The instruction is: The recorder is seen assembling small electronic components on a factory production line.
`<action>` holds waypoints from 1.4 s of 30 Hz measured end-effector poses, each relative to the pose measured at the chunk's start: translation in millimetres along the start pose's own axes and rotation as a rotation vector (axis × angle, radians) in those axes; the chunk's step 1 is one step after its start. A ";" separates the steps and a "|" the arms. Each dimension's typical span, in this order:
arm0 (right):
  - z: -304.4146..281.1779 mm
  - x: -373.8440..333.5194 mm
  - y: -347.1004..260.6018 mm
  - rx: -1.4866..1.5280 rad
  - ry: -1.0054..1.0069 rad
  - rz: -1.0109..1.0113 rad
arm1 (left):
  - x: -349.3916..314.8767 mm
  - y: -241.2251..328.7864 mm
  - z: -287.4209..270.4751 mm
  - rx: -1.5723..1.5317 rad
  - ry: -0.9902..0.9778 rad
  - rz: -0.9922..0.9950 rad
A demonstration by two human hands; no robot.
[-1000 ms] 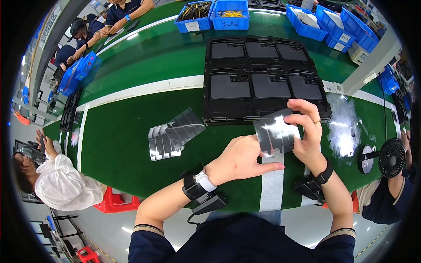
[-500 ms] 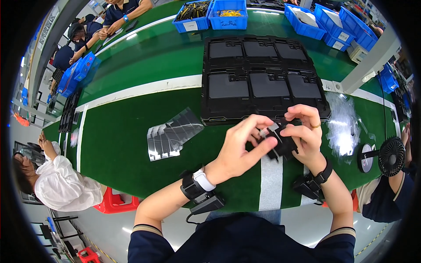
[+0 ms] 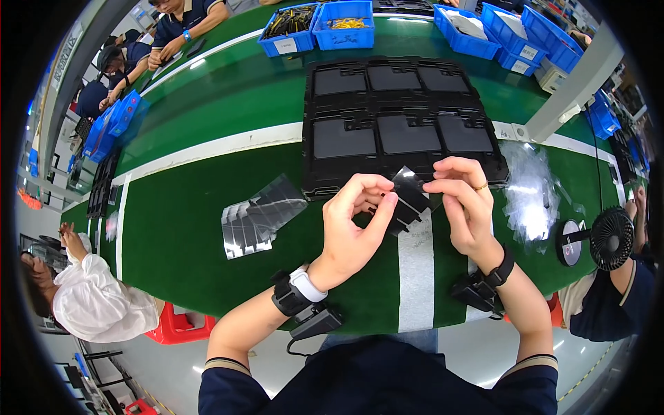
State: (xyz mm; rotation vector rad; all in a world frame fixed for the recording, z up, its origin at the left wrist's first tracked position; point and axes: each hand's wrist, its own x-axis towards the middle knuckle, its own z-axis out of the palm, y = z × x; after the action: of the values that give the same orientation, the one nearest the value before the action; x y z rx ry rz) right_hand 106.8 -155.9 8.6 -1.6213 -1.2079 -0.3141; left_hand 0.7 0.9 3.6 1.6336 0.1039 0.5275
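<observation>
A small flat black part (image 3: 408, 205) with a glossy, film-like upper corner is held up over the near side of the table. My left hand (image 3: 356, 232) pinches its left side between thumb and fingers. At its right edge are the fingertips of my right hand (image 3: 465, 207), curled close together; a thin see-through piece seems to lie by them, too faint to make out. Just beyond both hands lies a large black tray (image 3: 319, 166) with flat dark grey panels in its compartments. A clear film sheet with strips (image 3: 263, 220) rests left of my left hand.
Clear film scraps (image 3: 529, 197) lie to the right, near a small black fan (image 3: 612, 238). Blue bins (image 3: 344, 34) stand along the far side. A grey post (image 3: 574, 90) rises at the right. Co-workers sit at left, right and far left.
The black part has turned and now shows a glossy corner pointing up. My right hand's fingers have drawn back from over it to its right edge. The whole view has shifted slightly.
</observation>
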 end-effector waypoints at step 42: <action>3.2 -4.3 -2.2 0.103 0.008 0.166 | -3.6 0.0 2.3 0.558 -0.489 0.122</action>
State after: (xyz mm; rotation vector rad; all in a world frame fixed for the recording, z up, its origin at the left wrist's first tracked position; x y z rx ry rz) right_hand 102.0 -155.7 5.5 -1.6170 -1.0583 -0.1502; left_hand -1.5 -2.5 2.5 2.2826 -0.2336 0.1778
